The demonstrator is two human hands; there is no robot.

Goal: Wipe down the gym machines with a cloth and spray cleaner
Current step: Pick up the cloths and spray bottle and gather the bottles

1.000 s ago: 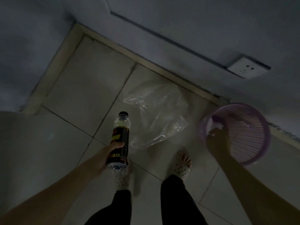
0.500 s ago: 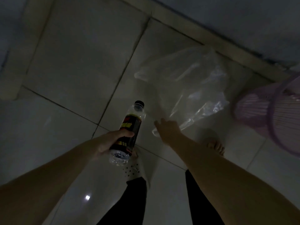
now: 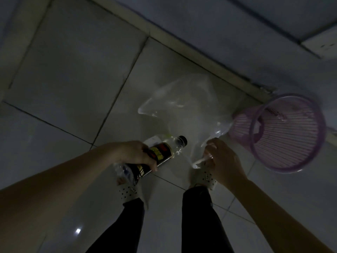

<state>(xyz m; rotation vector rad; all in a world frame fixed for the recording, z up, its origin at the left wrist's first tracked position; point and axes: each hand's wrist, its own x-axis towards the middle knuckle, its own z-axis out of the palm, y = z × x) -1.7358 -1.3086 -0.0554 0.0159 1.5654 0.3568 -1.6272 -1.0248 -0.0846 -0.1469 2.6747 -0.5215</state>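
One clear plastic bottle (image 3: 161,153), black-capped, with a dark label printed red and yellow, is held tilted in the left hand (image 3: 134,154), fingers curled round its middle, above the left foot. The right hand (image 3: 224,161) pinches the near edge of one crinkled transparent bag (image 3: 186,110) spread on glossy floor tiles (image 3: 73,70). One purple slatted basket (image 3: 242,123) lies tipped against the skirting (image 3: 182,45), just beside the bag. Open floor lies to the left.

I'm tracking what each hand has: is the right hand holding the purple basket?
No, the right hand pinches the edge of the clear plastic bag, while the purple basket lies on the floor, clear of that hand.
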